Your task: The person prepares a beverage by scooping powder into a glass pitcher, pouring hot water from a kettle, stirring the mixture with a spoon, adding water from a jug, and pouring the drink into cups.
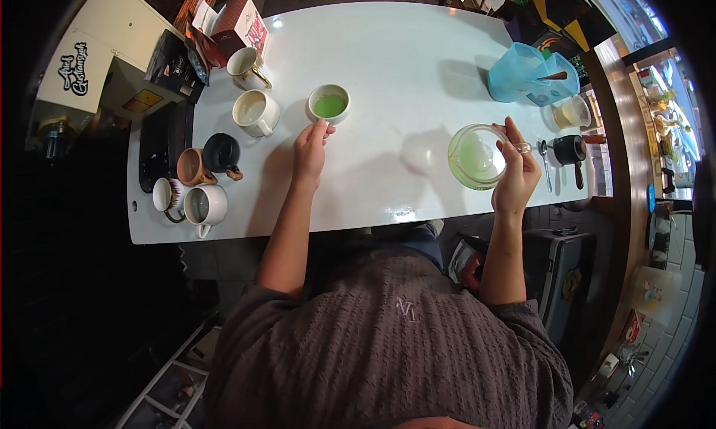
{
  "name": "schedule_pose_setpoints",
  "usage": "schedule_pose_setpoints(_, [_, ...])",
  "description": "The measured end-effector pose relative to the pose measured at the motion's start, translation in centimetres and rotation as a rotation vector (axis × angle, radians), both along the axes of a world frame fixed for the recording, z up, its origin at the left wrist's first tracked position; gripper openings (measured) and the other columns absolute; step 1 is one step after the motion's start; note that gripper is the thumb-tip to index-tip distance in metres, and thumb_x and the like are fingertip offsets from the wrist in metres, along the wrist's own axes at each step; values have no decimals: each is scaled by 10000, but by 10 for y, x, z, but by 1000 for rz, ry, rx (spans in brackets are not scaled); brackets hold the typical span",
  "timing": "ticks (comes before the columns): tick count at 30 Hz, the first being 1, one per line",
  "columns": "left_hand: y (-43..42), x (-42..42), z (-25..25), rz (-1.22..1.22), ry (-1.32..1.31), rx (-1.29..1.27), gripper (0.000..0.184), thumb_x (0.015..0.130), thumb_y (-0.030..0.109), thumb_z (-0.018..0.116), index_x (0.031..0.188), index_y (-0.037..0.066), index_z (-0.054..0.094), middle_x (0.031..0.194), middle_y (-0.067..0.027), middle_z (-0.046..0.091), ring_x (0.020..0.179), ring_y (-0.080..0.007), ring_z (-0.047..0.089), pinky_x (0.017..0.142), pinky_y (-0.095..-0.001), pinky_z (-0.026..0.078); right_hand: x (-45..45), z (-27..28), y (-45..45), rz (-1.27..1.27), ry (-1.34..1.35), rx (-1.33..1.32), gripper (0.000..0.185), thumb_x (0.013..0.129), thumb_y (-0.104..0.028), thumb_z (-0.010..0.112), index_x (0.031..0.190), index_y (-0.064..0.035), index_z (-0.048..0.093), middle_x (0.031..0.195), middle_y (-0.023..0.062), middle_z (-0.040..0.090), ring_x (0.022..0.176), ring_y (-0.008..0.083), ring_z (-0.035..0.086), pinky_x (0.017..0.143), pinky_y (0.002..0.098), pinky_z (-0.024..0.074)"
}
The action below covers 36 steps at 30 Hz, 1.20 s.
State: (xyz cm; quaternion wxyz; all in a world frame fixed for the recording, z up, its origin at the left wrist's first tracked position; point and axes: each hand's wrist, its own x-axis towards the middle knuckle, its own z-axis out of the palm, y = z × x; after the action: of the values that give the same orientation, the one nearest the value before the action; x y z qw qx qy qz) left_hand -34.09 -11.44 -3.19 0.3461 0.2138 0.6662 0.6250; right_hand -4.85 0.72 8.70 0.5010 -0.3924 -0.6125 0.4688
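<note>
A small white cup (341,117) with green liquid (330,105) inside stands upright near the middle of the white table. My left hand (309,152) is closed at the cup's near side, fingers pinched on its handle. Over to the right, my right hand (516,175) grips the handle of a clear glass pitcher (464,159). A pale green tint shows inside the pitcher. I cannot tell whether the pitcher touches the table.
Several mugs, including a white mug (256,113) and a black cup (221,153), crowd the left side. A blue pitcher (511,75), a spoon (545,164), a plastic cup (572,113) and a small black pot (570,149) stand or lie rightward. A box (240,26) sits back left.
</note>
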Motion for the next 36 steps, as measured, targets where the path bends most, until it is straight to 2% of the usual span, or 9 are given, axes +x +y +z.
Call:
schedule_pose_setpoints(9, [-12,-5,5,14,219,-60,384,922,343,579,925,-35,644,880,-63,623,730,-123,535,676,-275,453,-5,-5,-2,-17,52,-42,325,866,-116,497,1057,122,610,1282,200,546,1130,269,573,936,365,438])
schedule_pose_setpoints(12, [-49,-6,29,137,292,-123,345,900,332,614,917,-11,647,851,-38,608,683,-109,513,638,-260,451,-12,-5,-4,-1,127,-62,305,843,-55,502,1039,152,610,1244,246,555,1112,284,572,990,376,393])
schedule_pose_setpoints(15, [-96,-33,53,363,591,-69,212,871,254,658,897,44,650,791,-6,596,653,-94,485,604,-248,428,-22,-6,-5,47,132,-51,291,841,-55,502,1020,139,625,1244,248,555,1117,290,570,978,379,399])
schedule_pose_setpoints(17, [-127,-58,82,484,761,-315,244,861,296,661,828,54,648,760,-23,623,628,-148,550,589,-292,436,-28,-10,-3,92,70,-24,364,870,-137,499,1098,133,587,1277,214,542,1134,276,563,939,400,451])
schedule_pose_setpoints(18, [-137,-60,101,577,951,-502,282,848,339,651,798,61,651,787,-39,643,701,-217,595,655,-335,450,-33,-10,-3,112,84,-21,365,869,-138,500,1095,135,588,1278,216,541,1134,280,563,942,404,450])
schedule_pose_setpoints(19, [-154,-81,93,562,1195,-761,327,827,401,628,819,78,674,891,-46,651,889,-273,580,790,-396,425,-38,-10,-3,131,99,-19,366,868,-140,501,1092,137,588,1279,217,539,1135,284,563,945,409,449])
schedule_pose_setpoints(21, [-158,-86,96,529,1175,-1181,336,815,410,608,863,91,704,1029,-65,625,1077,-291,487,887,-434,350,-50,-6,-8,166,111,-21,366,867,-139,501,1088,138,589,1278,219,539,1132,291,566,947,413,449])
schedule_pose_setpoints(24, [-159,-101,81,400,1117,-1287,337,809,396,595,901,100,728,1128,-95,586,1147,-303,412,901,-447,308,-61,-3,-10,205,115,-12,364,866,-139,501,1081,141,589,1277,221,539,1128,302,571,948,418,448])
schedule_pose_setpoints(36, [-150,-115,62,468,1092,-1302,278,827,313,604,859,66,730,1094,-137,602,1092,-301,435,870,-425,305,-43,-4,-6,167,101,14,389,875,-128,474,1140,142,563,1283,201,542,1133,280,567,947,406,443])
